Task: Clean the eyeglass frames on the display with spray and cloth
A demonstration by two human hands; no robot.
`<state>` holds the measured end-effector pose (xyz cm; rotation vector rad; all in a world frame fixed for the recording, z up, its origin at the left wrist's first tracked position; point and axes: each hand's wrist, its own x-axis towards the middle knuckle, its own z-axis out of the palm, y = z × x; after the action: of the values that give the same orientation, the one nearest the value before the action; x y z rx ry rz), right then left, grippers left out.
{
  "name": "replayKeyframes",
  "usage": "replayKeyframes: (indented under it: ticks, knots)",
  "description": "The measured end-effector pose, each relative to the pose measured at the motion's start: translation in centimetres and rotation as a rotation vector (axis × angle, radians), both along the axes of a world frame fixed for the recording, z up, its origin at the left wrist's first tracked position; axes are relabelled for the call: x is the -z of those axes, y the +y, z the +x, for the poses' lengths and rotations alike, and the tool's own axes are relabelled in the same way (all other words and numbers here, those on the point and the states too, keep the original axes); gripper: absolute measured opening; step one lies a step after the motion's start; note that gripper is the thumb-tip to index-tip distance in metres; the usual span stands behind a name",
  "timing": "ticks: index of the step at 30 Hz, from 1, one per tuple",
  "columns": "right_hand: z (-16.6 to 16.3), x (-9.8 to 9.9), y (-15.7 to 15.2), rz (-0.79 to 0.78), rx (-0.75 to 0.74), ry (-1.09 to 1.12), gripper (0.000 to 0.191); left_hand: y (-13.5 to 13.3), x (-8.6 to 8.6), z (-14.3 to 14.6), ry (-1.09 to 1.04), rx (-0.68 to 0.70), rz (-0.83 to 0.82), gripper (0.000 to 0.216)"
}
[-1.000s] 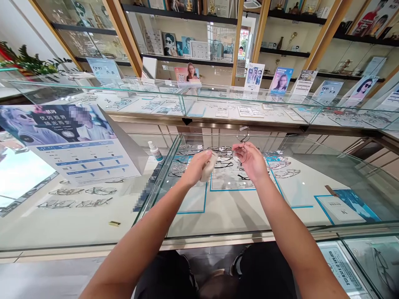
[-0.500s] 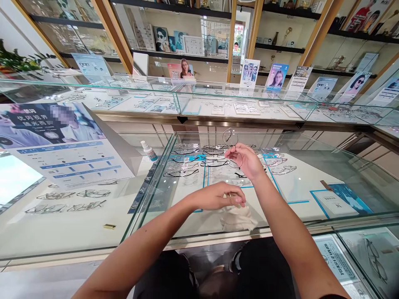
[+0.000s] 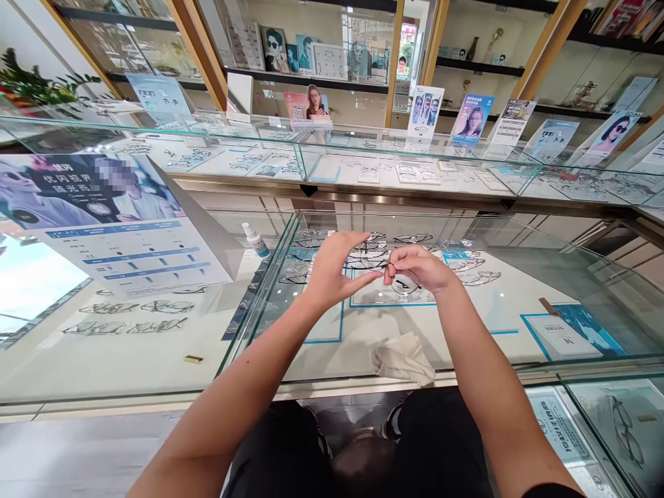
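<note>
My right hand pinches a thin-rimmed pair of eyeglasses above the glass counter; a round lens hangs below the fingers. To its left is my left hand, raised with thumb and fingers spread apart and nothing in it. Its fingertips point towards the eyeglasses. Below both hands, a crumpled beige cloth lies on the counter top by the front edge. Under the glass, rows of other eyeglasses show behind and around my hands.
At the left stands a large folded advertising card, with a small white spray bottle beside it. Another display case with upright cards runs across the back. A white booklet is at the right.
My left hand has risen from above the cloth to beside the eyeglasses, and its fingers have spread. The eyeglasses in my right hand have come down and tilted. The cloth now shows more fully.
</note>
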<state>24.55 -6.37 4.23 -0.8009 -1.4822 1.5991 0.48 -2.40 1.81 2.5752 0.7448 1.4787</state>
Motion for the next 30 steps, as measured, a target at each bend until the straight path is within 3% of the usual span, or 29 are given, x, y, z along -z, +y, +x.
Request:
replayKeyframes:
  ticks: [6, 13, 18, 26, 30]
  knots:
    - [0.0, 0.2, 0.2, 0.033, 0.071, -0.046, 0.030, 0.0, 0.7, 0.1, -0.037, -0.066, -0.005, 0.066]
    - [-0.4, 0.4, 0.8, 0.260, 0.596, 0.067, 0.053, 0.2, 0.4, 0.0, -0.211, -0.236, -0.045, 0.059]
    - [-1.4, 1.2, 0.7, 0.409, 0.626, 0.105, 0.051, 0.7, 0.3, -0.3, -0.369, -0.312, -0.061, 0.060]
    - [-3.4, 2.8, 0.1, 0.680, 0.819, -0.233, 0.037, 1.7, 0.8, -0.6, -0.478, -0.369, -0.126, 0.063]
    - [-4.0, 2.2, -0.7, 0.739, 0.852, -0.265, 0.040, 1.2, -0.2, -0.7, -0.481, -0.360, -0.096, 0.062]
